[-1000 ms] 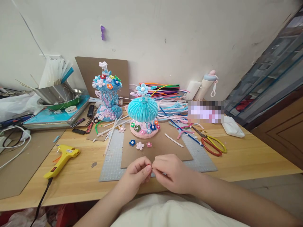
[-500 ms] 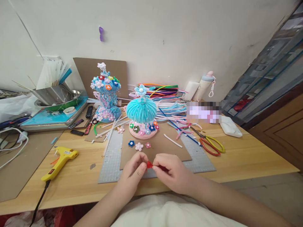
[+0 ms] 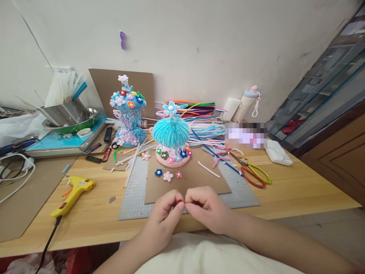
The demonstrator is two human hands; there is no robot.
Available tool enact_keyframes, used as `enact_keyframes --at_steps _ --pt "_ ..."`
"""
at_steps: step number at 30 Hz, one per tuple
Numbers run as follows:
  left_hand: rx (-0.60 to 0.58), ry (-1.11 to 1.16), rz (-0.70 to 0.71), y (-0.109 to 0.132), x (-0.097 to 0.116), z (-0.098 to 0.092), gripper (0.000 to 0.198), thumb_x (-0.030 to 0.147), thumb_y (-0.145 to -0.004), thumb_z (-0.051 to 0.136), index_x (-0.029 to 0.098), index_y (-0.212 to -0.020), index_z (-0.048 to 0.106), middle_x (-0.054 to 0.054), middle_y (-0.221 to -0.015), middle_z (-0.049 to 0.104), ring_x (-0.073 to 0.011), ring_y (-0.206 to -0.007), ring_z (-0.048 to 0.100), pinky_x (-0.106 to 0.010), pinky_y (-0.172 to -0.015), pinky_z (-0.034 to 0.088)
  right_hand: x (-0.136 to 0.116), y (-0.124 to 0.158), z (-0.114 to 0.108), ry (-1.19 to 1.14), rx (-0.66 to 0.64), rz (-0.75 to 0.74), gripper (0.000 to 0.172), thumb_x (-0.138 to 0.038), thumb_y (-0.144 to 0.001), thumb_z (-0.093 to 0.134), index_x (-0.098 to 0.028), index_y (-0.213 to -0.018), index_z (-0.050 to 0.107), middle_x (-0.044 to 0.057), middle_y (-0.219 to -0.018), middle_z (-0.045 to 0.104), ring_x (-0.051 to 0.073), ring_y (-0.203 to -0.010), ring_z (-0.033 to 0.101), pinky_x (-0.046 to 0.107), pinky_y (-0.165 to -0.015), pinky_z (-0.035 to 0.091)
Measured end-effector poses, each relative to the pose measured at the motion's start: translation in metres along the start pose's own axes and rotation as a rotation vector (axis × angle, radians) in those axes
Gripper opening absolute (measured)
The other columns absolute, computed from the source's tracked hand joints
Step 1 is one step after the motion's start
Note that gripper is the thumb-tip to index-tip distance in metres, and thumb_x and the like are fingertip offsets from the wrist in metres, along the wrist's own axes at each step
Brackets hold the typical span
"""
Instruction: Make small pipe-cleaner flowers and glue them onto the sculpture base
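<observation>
My left hand (image 3: 165, 213) and my right hand (image 3: 205, 207) meet at the near edge of the table, fingertips pinched together on a small red pipe-cleaner piece (image 3: 179, 202). Most of the piece is hidden by my fingers. Just beyond my hands lies a brown cardboard sheet (image 3: 194, 179) on a grey cutting mat (image 3: 134, 194). Three small pipe-cleaner flowers (image 3: 168, 175) lie on the cardboard. Behind them stands a blue domed pipe-cleaner model (image 3: 171, 137) on a pink base.
A taller blue flowered model (image 3: 127, 112) stands at the back left. A yellow glue gun (image 3: 72, 192) lies left, red-and-yellow scissors (image 3: 255, 173) right. Loose pipe cleaners (image 3: 199, 121) pile up by the wall. A metal bowl (image 3: 68, 114) on books sits far left.
Half a second ago my hands were slightly apart with more of the red piece showing between them. Now the fingertips have closed together over it.
</observation>
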State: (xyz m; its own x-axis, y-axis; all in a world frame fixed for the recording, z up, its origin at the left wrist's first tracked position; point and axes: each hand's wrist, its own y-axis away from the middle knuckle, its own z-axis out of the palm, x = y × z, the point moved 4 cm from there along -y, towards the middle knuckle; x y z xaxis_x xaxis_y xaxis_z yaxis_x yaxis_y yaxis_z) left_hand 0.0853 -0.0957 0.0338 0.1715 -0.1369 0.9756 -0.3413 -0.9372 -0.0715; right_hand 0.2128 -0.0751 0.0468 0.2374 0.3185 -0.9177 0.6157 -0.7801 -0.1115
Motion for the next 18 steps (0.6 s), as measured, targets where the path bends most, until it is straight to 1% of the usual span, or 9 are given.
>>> enact_keyframes --at_steps 3,4,6,8,10,12,13,15,18 --pt "-0.027 -0.168 0.163 -0.002 0.008 0.000 0.017 0.026 -0.088 0.036 0.017 -0.076 0.045 0.001 -0.073 0.044 -0.0104 -0.069 0.040 -0.022 -0.066 0.032 0.018 -0.002 0.014 -0.602 -0.222 0.425 0.013 -0.024 -0.074 0.036 -0.020 -0.062 0.032 -0.009 -0.049 0.020 0.006 -0.039 0.013 0.019 -0.039 0.016" --pt "-0.040 -0.214 0.191 -0.004 0.010 -0.001 0.016 0.025 -0.088 0.037 0.017 -0.076 0.046 0.001 -0.073 0.044 -0.0106 -0.069 0.040 -0.023 -0.066 0.031 0.019 -0.003 0.017 -0.713 -0.303 0.509 0.014 -0.025 -0.074 0.036 -0.020 -0.062 0.031 -0.010 -0.049 0.018 0.005 -0.039 0.010 0.018 -0.037 0.014" --pt "-0.069 -0.274 0.179 -0.008 0.011 -0.004 0.017 0.025 -0.087 0.037 0.017 -0.076 0.047 0.001 -0.073 0.044 -0.0108 -0.068 0.039 -0.023 -0.065 0.031 0.019 -0.005 0.015 -0.714 -0.346 0.519 0.017 -0.030 -0.076 0.039 -0.019 -0.063 0.034 -0.010 -0.049 0.023 0.005 -0.037 0.014 0.017 -0.037 0.016" --pt "-0.087 -0.275 0.105 -0.013 0.009 -0.008 0.019 0.027 -0.087 0.038 0.017 -0.075 0.048 0.001 -0.071 0.044 -0.0106 -0.066 0.038 -0.022 -0.062 0.030 0.015 -0.008 -0.003 -0.460 -0.218 0.367 0.018 -0.034 -0.078 0.047 -0.018 -0.070 0.045 -0.005 -0.055 0.041 0.006 -0.044 0.035 0.018 -0.043 0.030" --pt "-0.065 -0.207 0.024 -0.016 0.007 -0.012 0.020 0.030 -0.087 0.039 0.017 -0.076 0.051 0.001 -0.071 0.045 -0.0106 -0.066 0.039 -0.022 -0.062 0.030 0.013 -0.007 -0.036 -0.063 0.012 0.189 0.021 -0.036 -0.077 0.053 -0.018 -0.089 0.054 0.003 -0.081 0.057 0.013 -0.072 0.053 0.024 -0.064 0.042" --pt "-0.005 -0.059 -0.063 -0.017 0.003 -0.017 0.020 0.033 -0.085 0.042 0.018 -0.078 0.053 0.001 -0.070 0.047 -0.0105 -0.066 0.040 -0.022 -0.062 0.030 0.022 0.005 -0.082 0.331 0.349 0.127 0.031 -0.038 -0.079 0.051 -0.020 -0.104 0.053 0.007 -0.104 0.057 0.019 -0.095 0.052 0.032 -0.082 0.040" --pt "0.024 0.036 -0.114 -0.017 0.000 -0.018 0.020 0.034 -0.084 0.044 0.018 -0.080 0.054 0.002 -0.068 0.047 -0.0102 -0.065 0.039 -0.022 -0.060 0.030 0.033 0.015 -0.107 0.485 0.497 0.158 0.029 -0.038 -0.082 0.046 -0.020 -0.104 0.054 0.008 -0.103 0.058 0.021 -0.095 0.052 0.033 -0.083 0.039" --pt "0.072 0.224 -0.224 -0.018 -0.008 -0.017 0.021 0.037 -0.082 0.048 0.017 -0.083 0.056 0.003 -0.062 0.044 -0.0087 -0.058 0.036 -0.021 -0.055 0.027 0.064 0.039 -0.152 0.766 0.682 0.309 0.029 -0.037 -0.082 0.044 -0.018 -0.099 0.057 0.011 -0.101 0.059 0.024 -0.094 0.053 0.035 -0.080 0.040" --pt "0.101 0.432 -0.366 -0.019 -0.016 -0.011 0.023 0.037 -0.078 0.054 0.015 -0.081 0.056 0.004 -0.057 0.040 -0.0063 -0.050 0.030 -0.020 -0.049 0.020 0.117 0.074 -0.199 1.020 0.685 0.621 0.026 -0.037 -0.072 0.054 -0.014 -0.081 0.061 0.017 -0.089 0.060 0.031 -0.087 0.054 0.039 -0.073 0.040"
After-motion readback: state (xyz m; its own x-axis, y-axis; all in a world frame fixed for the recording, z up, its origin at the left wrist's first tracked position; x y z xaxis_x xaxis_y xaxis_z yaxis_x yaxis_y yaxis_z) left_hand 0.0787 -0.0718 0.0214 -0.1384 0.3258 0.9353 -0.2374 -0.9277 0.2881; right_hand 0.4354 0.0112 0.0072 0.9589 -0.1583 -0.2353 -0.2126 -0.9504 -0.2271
